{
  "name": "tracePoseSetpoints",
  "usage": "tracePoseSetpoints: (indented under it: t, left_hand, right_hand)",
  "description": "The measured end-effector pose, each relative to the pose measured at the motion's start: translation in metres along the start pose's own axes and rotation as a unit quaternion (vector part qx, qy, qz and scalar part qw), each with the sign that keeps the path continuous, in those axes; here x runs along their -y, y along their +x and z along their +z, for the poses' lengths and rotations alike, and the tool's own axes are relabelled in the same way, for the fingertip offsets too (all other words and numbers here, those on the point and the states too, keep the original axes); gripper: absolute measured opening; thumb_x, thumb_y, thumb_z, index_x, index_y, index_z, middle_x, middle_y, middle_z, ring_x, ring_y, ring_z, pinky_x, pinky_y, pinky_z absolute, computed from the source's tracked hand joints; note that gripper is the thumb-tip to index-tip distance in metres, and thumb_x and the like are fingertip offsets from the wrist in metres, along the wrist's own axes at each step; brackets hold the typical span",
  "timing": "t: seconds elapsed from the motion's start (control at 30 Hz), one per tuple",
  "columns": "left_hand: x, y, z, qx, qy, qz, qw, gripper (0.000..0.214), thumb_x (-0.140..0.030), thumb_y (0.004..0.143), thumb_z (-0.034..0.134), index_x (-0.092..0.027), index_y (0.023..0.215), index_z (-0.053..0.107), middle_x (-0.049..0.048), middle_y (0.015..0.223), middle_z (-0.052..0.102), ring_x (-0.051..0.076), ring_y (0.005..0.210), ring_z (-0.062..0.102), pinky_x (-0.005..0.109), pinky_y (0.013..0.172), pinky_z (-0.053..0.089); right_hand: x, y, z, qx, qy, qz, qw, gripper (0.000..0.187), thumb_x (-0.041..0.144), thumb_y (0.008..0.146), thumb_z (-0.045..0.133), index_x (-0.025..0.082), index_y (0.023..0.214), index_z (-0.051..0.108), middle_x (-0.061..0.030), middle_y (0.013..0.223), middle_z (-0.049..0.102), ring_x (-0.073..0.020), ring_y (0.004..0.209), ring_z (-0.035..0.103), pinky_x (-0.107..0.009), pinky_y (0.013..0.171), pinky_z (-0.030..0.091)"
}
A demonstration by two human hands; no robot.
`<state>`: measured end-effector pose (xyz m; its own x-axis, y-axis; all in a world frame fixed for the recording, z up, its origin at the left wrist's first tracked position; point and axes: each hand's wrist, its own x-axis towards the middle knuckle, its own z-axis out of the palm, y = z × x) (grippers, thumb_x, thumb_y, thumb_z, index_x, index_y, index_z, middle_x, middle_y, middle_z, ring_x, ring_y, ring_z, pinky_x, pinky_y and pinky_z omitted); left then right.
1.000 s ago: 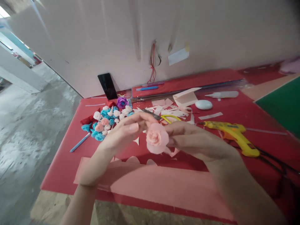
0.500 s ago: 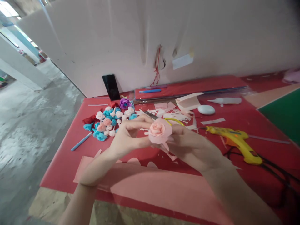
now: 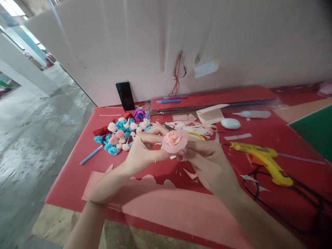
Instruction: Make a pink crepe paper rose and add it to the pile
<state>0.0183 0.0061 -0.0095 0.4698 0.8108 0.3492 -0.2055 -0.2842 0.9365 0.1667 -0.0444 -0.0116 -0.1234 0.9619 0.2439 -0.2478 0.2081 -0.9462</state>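
Observation:
A pink paper rose with a wide pale outer petal is held up over the table, facing me. My left hand pinches its left side between thumb and fingers. From the right, my right hand grips the rose low at its base; those fingertips are partly hidden behind the petal. Behind the hands lie scissors with yellow handles, among white paper strips. Below them a large pink paper sheet covers the table's front, with cut petals at its upper edge.
Left of my hands sits a pile of small blue, white and pink paper flowers. A yellow glue gun with a black cord lies right. A phone leans on the white board. A pen and a glue bottle rest on the red table.
The rose has tilted and shifted slightly left and up, its outer petal now spreading along the right and lower side. My right hand has turned, its fingers closing near the base.

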Motion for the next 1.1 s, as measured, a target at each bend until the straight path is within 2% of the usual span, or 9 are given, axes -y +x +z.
tracePoseSetpoints:
  t: [0.1,0.27,0.4,0.53,0.63,0.7,0.9,1.03,1.1]
  left_hand:
    - [0.004,0.002,0.001,-0.016,-0.001,0.002,1.0,0.009,-0.031,0.065,0.079,-0.023,0.063,0.075,0.0024,0.07,0.065,0.016,0.072,0.058,0.031,0.068,0.053]
    - [0.008,0.003,0.003,-0.039,0.008,0.092,0.995,0.009,-0.025,0.067,0.077,-0.024,0.06,0.072,-0.0004,0.064,0.063,0.013,0.069,0.056,0.031,0.068,0.05]
    - [0.007,0.002,0.008,-0.079,0.07,0.152,0.983,0.012,-0.029,0.072,0.073,-0.023,0.062,0.071,0.0004,0.062,0.061,0.014,0.067,0.054,0.033,0.066,0.048]
    - [0.008,0.001,0.012,-0.131,0.142,0.181,0.964,0.03,-0.041,0.077,0.067,-0.022,0.054,0.064,0.0006,0.058,0.06,0.015,0.062,0.051,0.035,0.064,0.046]
    - [0.01,0.0,0.014,-0.151,0.163,0.19,0.956,0.038,-0.049,0.079,0.062,-0.022,0.053,0.063,0.001,0.059,0.06,0.015,0.062,0.05,0.037,0.066,0.045]
    - [0.012,0.0,0.013,-0.144,0.158,0.19,0.958,0.037,-0.049,0.079,0.062,-0.022,0.054,0.064,0.0009,0.059,0.06,0.015,0.063,0.051,0.037,0.066,0.045]
    - [0.012,0.002,0.011,-0.087,0.108,0.199,0.97,0.024,-0.034,0.078,0.066,-0.022,0.057,0.065,0.0008,0.058,0.058,0.015,0.066,0.049,0.034,0.066,0.045]
    - [0.009,0.006,0.007,-0.048,0.096,0.195,0.975,0.035,-0.043,0.076,0.067,-0.022,0.049,0.062,0.0012,0.053,0.055,0.015,0.062,0.046,0.035,0.063,0.044]
    - [0.007,0.008,0.004,-0.008,0.095,0.195,0.976,0.036,-0.049,0.074,0.067,-0.024,0.048,0.063,0.0012,0.051,0.054,0.015,0.06,0.044,0.035,0.062,0.043]
  right_hand:
    - [0.004,0.0,0.004,-0.015,-0.067,-0.029,0.997,0.027,0.031,0.087,0.06,0.024,0.061,0.062,0.0018,0.064,0.057,-0.0137,0.065,0.051,-0.029,0.066,0.042]
    - [0.01,-0.003,0.01,-0.036,-0.183,-0.065,0.98,0.026,0.024,0.087,0.053,0.024,0.063,0.062,-0.0007,0.066,0.057,-0.0163,0.065,0.052,-0.032,0.065,0.044]
    - [0.006,-0.008,0.013,-0.044,-0.237,-0.122,0.963,0.023,0.018,0.089,0.049,0.026,0.078,0.067,-0.0015,0.069,0.057,-0.0187,0.074,0.054,-0.035,0.073,0.045]
    - [0.005,-0.008,0.014,-0.016,-0.268,-0.162,0.95,0.025,0.014,0.088,0.046,0.027,0.091,0.068,-0.0028,0.078,0.061,-0.0189,0.078,0.055,-0.036,0.074,0.046]
    - [0.006,-0.007,0.014,-0.026,-0.264,-0.141,0.954,0.02,0.02,0.088,0.05,0.025,0.085,0.068,-0.0029,0.075,0.06,-0.0187,0.075,0.056,-0.035,0.073,0.047]
    - [0.007,-0.005,0.013,-0.038,-0.237,-0.117,0.964,0.018,0.022,0.088,0.053,0.026,0.078,0.068,-0.0021,0.073,0.06,-0.0183,0.074,0.057,-0.034,0.073,0.047]
    - [0.007,-0.003,0.007,-0.005,-0.093,-0.023,0.995,0.025,0.033,0.086,0.061,0.025,0.062,0.064,0.0004,0.066,0.061,-0.0152,0.067,0.056,-0.03,0.067,0.046]
    - [0.004,-0.002,0.001,0.025,-0.005,0.035,0.999,0.027,0.042,0.08,0.067,0.024,0.06,0.068,0.001,0.061,0.056,-0.0127,0.06,0.051,-0.028,0.059,0.042]
    - [0.004,0.0,-0.001,0.045,0.038,0.066,0.996,0.029,0.045,0.075,0.072,0.022,0.057,0.069,0.001,0.059,0.055,-0.0112,0.056,0.048,-0.027,0.055,0.041]
